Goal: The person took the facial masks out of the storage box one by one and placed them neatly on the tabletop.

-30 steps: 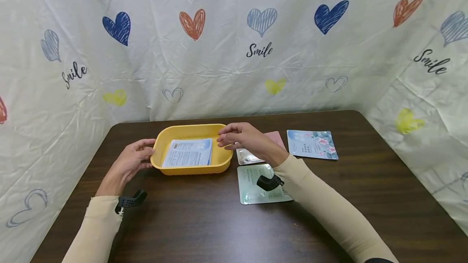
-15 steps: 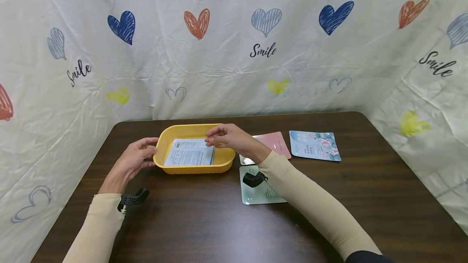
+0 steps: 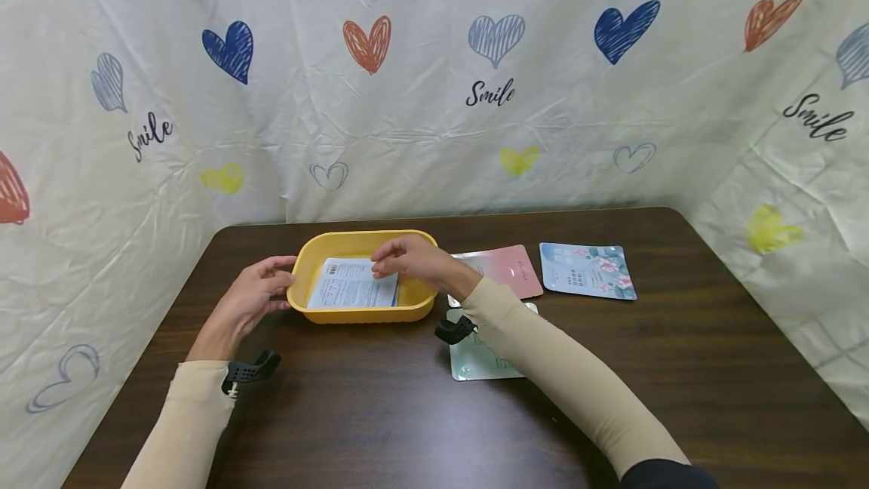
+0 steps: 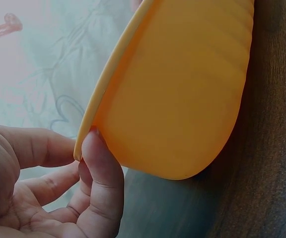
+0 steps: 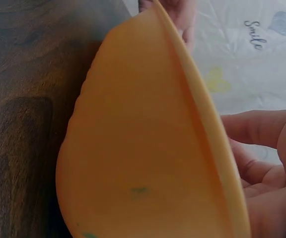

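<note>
A yellow plastic tray (image 3: 360,316) stands near the table's back edge. Inside it lies a pale blue-and-white sheet mask packet (image 3: 349,287), printed side up, with a darker blue edge showing beneath. My left hand (image 3: 253,294) pinches the tray's left rim; in the left wrist view the thumb and a finger (image 4: 102,168) are on either side of that rim. My right hand (image 3: 417,259) reaches over the tray's right side, its loosely bent fingertips right at the packet's upper right corner. The tray wall (image 5: 133,129) hides those fingertips in the right wrist view.
Right of the tray a pink packet (image 3: 514,272) lies on the dark wooden table (image 3: 366,406), and farther right a blue floral packet (image 3: 589,272). A green packet (image 3: 480,359) lies nearer, partly under my right sleeve (image 3: 543,357). A white heart-printed cloth (image 3: 407,112) hangs behind.
My right hand has moved left and slightly down, from the tray's right rim to over the packet inside. The left hand stays at the left rim. The camera view has shifted slightly.
</note>
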`<state>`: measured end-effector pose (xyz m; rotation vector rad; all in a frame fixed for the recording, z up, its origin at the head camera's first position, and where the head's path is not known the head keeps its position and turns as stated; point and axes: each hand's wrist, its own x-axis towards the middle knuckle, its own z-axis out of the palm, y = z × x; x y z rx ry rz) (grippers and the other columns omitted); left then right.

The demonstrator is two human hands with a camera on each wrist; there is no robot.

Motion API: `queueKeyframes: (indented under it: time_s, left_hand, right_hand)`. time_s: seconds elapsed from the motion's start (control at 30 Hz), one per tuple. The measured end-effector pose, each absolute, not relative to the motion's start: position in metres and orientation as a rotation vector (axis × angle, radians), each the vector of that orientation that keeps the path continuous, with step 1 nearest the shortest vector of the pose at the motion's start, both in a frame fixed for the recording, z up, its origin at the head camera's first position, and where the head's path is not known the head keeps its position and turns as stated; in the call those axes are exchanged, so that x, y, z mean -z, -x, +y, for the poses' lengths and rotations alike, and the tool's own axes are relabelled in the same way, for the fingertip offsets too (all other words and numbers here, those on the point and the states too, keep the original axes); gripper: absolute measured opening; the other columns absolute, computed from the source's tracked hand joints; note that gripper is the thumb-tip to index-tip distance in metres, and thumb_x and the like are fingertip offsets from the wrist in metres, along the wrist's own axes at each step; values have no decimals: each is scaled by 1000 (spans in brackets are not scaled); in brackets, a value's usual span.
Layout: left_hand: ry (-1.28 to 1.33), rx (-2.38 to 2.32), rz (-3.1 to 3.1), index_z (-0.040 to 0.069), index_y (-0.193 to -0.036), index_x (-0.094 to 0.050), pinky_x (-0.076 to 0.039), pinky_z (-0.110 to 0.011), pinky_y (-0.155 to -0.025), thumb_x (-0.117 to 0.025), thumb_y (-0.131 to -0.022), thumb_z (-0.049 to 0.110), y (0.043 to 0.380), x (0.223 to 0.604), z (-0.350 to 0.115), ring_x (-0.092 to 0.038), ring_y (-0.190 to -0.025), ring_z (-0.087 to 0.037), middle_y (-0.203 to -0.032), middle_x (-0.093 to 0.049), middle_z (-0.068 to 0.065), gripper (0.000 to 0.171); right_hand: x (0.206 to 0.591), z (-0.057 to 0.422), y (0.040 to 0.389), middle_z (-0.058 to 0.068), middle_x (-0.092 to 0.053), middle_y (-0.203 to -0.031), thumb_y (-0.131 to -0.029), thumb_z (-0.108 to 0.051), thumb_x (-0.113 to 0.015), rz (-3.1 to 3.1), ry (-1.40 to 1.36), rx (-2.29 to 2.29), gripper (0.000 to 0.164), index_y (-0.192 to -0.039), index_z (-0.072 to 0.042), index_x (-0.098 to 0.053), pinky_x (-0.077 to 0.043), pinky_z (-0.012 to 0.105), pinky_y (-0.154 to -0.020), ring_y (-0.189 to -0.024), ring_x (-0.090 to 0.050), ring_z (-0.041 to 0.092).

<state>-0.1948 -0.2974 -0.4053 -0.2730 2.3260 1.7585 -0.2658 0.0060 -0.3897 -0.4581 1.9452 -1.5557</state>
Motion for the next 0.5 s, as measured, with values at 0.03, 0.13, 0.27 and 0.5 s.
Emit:
queueKeyframes:
  time_s: [0.03, 0.13, 0.27, 0.5]
  left_hand:
    - [273, -1757, 2327, 6, -154, -39, -59, -29, -75, -55, -104, 14, 195, 405, -297, -62, -91, -20, -118, -56, -14, 53]
    - [283, -1756, 2325, 7, -154, -39, -59, -29, -76, -55, -104, 14, 195, 406, -297, -62, -91, -20, -119, -55, -15, 54]
    - [281, -1751, 2322, 7, -155, -38, -59, -30, -76, -55, -104, 14, 194, 406, -297, -62, -91, -20, -119, -54, -15, 55]
    - [281, -1749, 2323, 8, -155, -38, -59, -31, -77, -55, -104, 15, 194, 405, -298, -62, -91, -21, -119, -56, -14, 55]
  right_hand:
    - [390, 5, 265, 16, -73, -115, -98, -5, -61, 1954, 455, 1538, 32, -128, 6, -60, -43, 46, -92, -101, -72, 16]
    - [391, 3, 265, 13, -75, -111, -99, -6, -61, 1971, 451, 1500, 30, -127, 5, -61, -41, 40, -84, -100, -72, 17]
    - [391, 2, 263, 16, -73, -116, -100, -7, -61, 1972, 456, 1488, 31, -128, 5, -60, -44, 44, -89, -105, -71, 21]
    - [392, -1, 260, 17, -67, -118, -98, -1, -62, 2020, 417, 1624, 26, -122, 6, -64, -51, 49, -102, -113, -64, 31]
